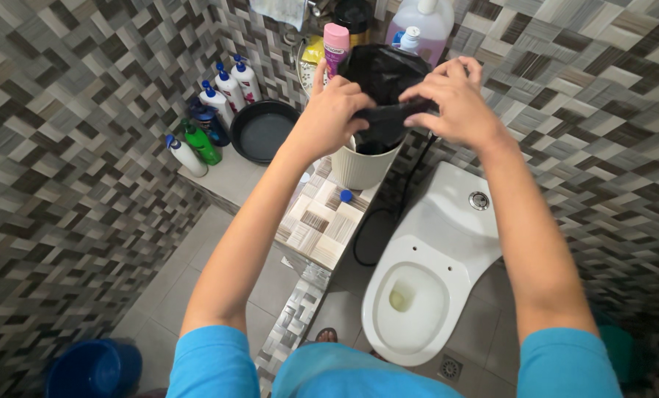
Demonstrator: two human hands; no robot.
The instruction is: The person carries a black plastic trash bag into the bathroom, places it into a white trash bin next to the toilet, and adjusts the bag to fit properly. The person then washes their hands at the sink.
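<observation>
Black plastic is what I have between both hands: a bag (pixel 379 74) held just above the white ribbed bin (pixel 359 166), its lower part already hanging down inside the bin's mouth. My left hand (pixel 329 110) is clenched on the bag's near-left edge, fingers curled over the film; my right hand (pixel 455 99) pinches the rim on the far side of the bin, thumb under, fingers spread over the top. The bin stands on the tiled ledge (pixel 322 221), with the toilet (pixel 433 265) just to the right of the bin and a dark basin (pixel 263 131) to its left. As I judge it, doing this well means keeping the bag's mouth stretched wide and centred over the bin, then folding the edge evenly down around the rim, one side at a time, so the film does not slip inside. I would pull gently; thin plastic may tear on the rim. Bottles (pixel 230 88) behind the bin stand close, so my elbows should stay in.
</observation>
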